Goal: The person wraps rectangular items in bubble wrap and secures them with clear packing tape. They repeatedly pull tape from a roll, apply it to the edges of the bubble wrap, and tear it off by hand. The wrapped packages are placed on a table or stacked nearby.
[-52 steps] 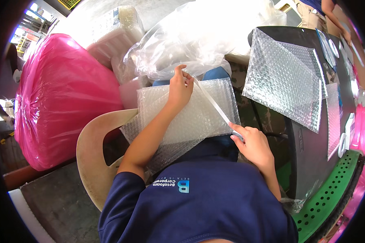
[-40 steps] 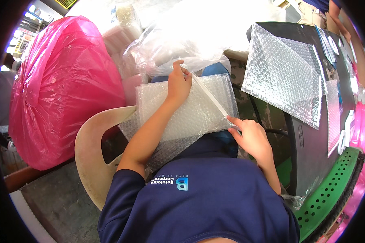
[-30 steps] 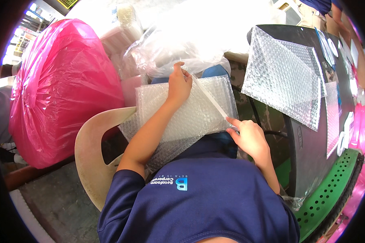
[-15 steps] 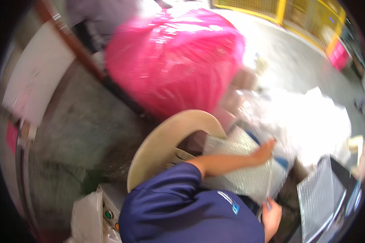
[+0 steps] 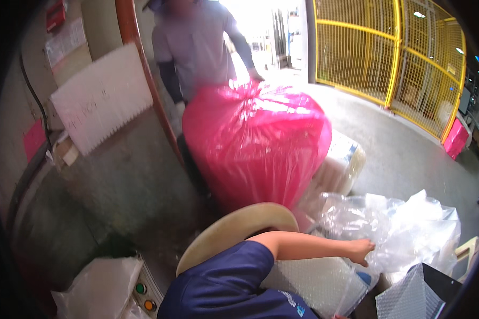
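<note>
View swung left, pink bag (image 5: 255,154) before co-worker (image 5: 199,50), left hand (image 5: 361,251) curled by bubble wrap (image 5: 308,279), right hand (image 5: 341,317) cropped, grips unclear, floor (image 5: 378,146), yellow fence (image 5: 356,29)

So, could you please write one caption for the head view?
Left hand by the bubble wrap, while a co-worker stands behind a big pink bag.

Beyond the left fingers (image 5: 365,260), and to their left, bulges a pink bag (image 5: 255,146) with a co-worker (image 5: 199,53) behind it; well beyond them stands a yellow mesh fence (image 5: 397,64).
</note>
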Available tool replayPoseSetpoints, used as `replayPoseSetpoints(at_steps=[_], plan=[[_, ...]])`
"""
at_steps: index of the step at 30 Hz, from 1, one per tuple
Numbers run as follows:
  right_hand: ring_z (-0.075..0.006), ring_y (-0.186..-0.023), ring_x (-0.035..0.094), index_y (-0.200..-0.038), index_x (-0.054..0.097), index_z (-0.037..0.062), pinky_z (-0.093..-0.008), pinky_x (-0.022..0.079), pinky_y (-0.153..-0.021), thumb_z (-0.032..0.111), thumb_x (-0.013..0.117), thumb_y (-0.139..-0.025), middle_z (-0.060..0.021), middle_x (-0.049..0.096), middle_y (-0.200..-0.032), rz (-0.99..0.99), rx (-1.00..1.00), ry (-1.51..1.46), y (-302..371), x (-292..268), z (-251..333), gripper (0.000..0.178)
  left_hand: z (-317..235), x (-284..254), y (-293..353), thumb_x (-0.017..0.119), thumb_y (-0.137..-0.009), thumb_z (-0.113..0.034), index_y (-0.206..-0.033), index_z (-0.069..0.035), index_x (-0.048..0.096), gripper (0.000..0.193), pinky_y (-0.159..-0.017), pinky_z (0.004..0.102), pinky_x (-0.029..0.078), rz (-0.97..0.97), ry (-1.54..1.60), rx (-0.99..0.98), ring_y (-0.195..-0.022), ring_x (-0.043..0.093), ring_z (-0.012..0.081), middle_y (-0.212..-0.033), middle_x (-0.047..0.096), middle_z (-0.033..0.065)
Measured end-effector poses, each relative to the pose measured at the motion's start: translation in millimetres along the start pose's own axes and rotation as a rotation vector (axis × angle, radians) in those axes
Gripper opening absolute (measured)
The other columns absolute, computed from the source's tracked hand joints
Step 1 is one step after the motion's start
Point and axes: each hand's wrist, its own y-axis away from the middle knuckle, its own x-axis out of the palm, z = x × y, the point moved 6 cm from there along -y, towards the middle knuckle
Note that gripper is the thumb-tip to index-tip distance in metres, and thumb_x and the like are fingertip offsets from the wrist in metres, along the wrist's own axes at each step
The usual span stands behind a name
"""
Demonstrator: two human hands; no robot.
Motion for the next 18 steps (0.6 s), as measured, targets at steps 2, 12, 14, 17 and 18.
replayPoseSetpoints(at_steps=[2, 12, 14, 17, 18], plan=[[-0.0366, -0.092, 0.066, -0.102, 0.071, 0.0076, -0.0406, 0.051, -0.079, 0.038, 0.062, -0.085, -0.02, 0.067, -0.093, 0.047, -0.072, -0.03, -11, 9, -10, 0.036, -40, -77, 29, 0.077, -0.076, -0.031, -0.12, 0.002, 0.051, 0.061, -0.09, 0.0419, 0.047, -0.056, -0.02, 0.022, -0.107, 0.057, 0.0368, -0.117, 0.054, 0.0229], [-0.0357, -0.103, 0.063, -0.108, 0.068, 0.005, -0.037, 0.048, -0.088, 0.031, 0.061, -0.087, -0.0211, 0.065, -0.105, 0.174, 0.037, -0.025, 1, -13, 17, 0.034, 89, -383, 337, 0.06, -0.074, -0.073, -0.147, -0.01, 0.028, 0.101, -0.105, 0.0703, 0.019, -1.231, -0.614, -0.944, -0.137, 0.021, 0.0479, -0.149, 0.022, 0.0286], [-0.0355, -0.104, 0.062, -0.109, 0.067, 0.0035, -0.0362, 0.048, -0.089, 0.029, 0.06, -0.088, -0.0216, 0.065, -0.107, 0.166, 0.038, -0.059, 1, -11, 15, 0.034, 106, -367, 416, 0.056, -0.068, -0.081, -0.15, -0.014, 0.02, 0.112, -0.104, 0.0725, 0.013, -1.714, -0.355, -1.152, -0.139, 0.016, 0.0483, -0.155, 0.011, 0.0238], [-0.0346, -0.106, 0.062, -0.111, 0.066, 0.0014, -0.0354, 0.047, -0.09, 0.029, 0.06, -0.088, -0.0228, 0.064, -0.109, 0.195, -0.005, -0.04, -5, -6, 14, 0.037, 247, -293, 447, 0.063, -0.064, -0.079, -0.152, -0.018, 0.006, 0.121, -0.103, 0.0696, 0.023, -0.958, 1.245, -0.716, -0.138, 0.017, 0.0463, -0.156, 0.012, 0.0176], [-0.0345, -0.106, 0.062, -0.112, 0.066, 0.0013, -0.0354, 0.047, -0.09, 0.03, 0.06, -0.088, -0.0227, 0.064, -0.109, 0.165, 0.0, 0.001, -8, -3, 7, 0.037, 249, -279, 415, 0.064, -0.062, -0.079, -0.152, -0.018, 0.007, 0.123, -0.102, 0.0682, 0.025, -1.177, 1.307, -0.652, -0.138, 0.021, 0.0439, -0.155, 0.015, 0.0156]])
